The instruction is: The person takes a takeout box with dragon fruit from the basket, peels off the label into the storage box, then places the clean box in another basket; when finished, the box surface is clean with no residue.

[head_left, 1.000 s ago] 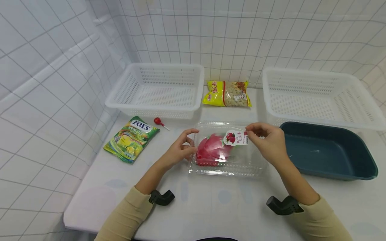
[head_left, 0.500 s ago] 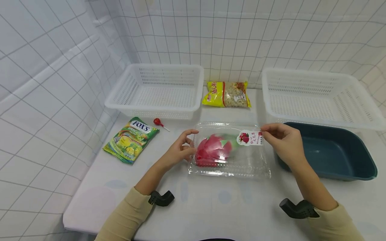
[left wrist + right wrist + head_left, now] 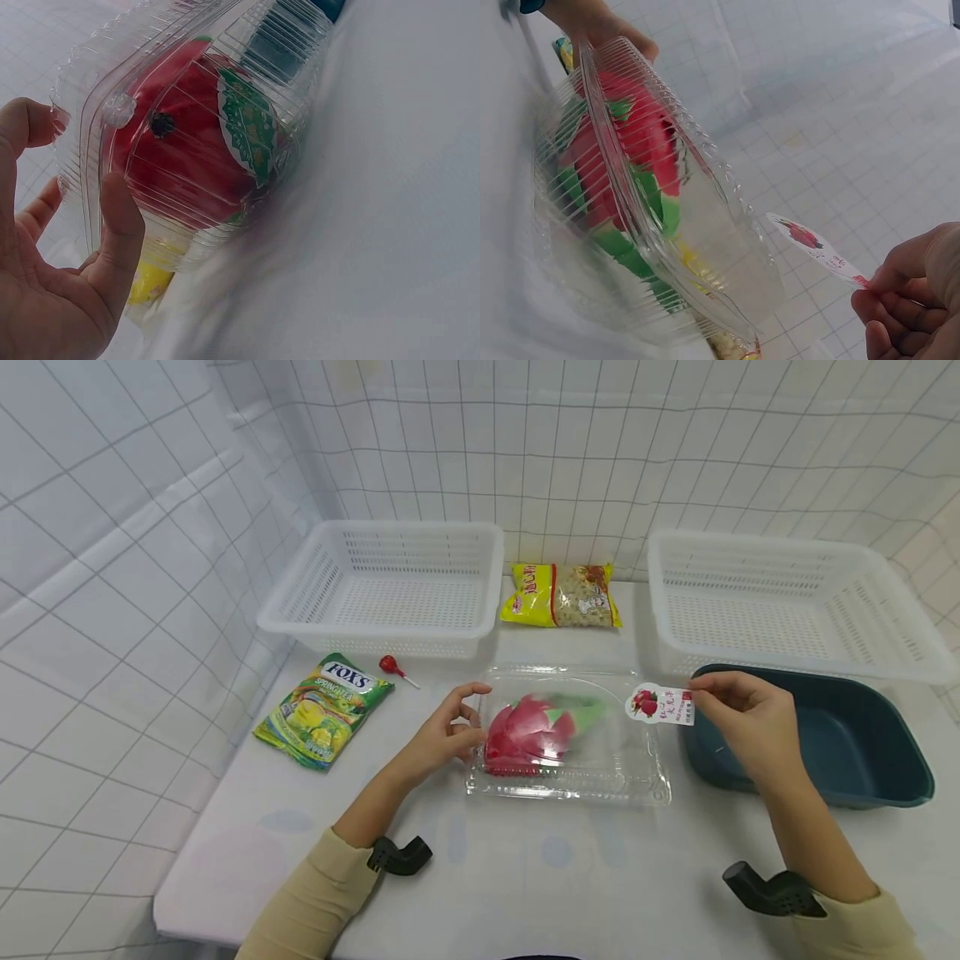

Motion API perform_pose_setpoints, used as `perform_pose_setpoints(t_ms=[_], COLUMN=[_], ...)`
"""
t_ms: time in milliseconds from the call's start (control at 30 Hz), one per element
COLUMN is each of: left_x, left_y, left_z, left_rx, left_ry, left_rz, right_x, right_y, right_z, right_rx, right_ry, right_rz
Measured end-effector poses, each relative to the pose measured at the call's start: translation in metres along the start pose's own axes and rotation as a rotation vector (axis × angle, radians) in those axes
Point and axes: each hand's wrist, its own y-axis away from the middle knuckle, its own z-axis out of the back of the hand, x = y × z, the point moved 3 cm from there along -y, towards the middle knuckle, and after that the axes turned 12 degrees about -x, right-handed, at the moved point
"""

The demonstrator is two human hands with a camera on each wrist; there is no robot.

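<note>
A clear plastic clamshell box [image 3: 633,768] lies closed on the table, with a pink and green dragon fruit [image 3: 525,731] inside at its left. My left hand [image 3: 442,731] holds the box's left edge, thumb on the near side and fingers at the rim, as the left wrist view [image 3: 60,277] shows. Between thumb and forefinger my right hand [image 3: 753,722] pinches the end of a white label [image 3: 670,705] printed with a red fruit. In the right wrist view the label [image 3: 810,244] is apart from the lid, in the air. Whether the fruit is real cannot be told.
Two white perforated baskets [image 3: 375,631] [image 3: 795,664] stand at the back, a yellow snack bag [image 3: 562,597] between them. A dark teal tub [image 3: 847,743] stands at the right, behind my right hand. At the left lie a green FOX'S candy bag [image 3: 322,710] and a red lollipop [image 3: 390,665].
My right hand has moved right with the label, which has come away from over the box lid towards the teal tub. The left hand and the box have hardly moved.
</note>
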Motion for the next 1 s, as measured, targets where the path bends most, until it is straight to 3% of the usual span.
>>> perform_pose_setpoints(t_ms=[367, 733, 1000], left_x=[0.000, 0.000, 0.000], left_y=[0.000, 0.000, 0.000], left_z=[0.000, 0.000, -0.001], left_rx=[0.006, 0.005, 0.013], left_ry=[0.001, 0.005, 0.018], left_rz=[0.003, 0.001, -0.004], right_x=[-0.015, -0.034, -0.048], right_y=[0.001, -0.001, -0.002], right_z=[0.023, 0.045, 0.060], right_rx=[-0.073, -0.180, -0.283], right_ry=[0.062, -0.148, -0.184], right_rz=[-0.093, -0.292, -0.415])
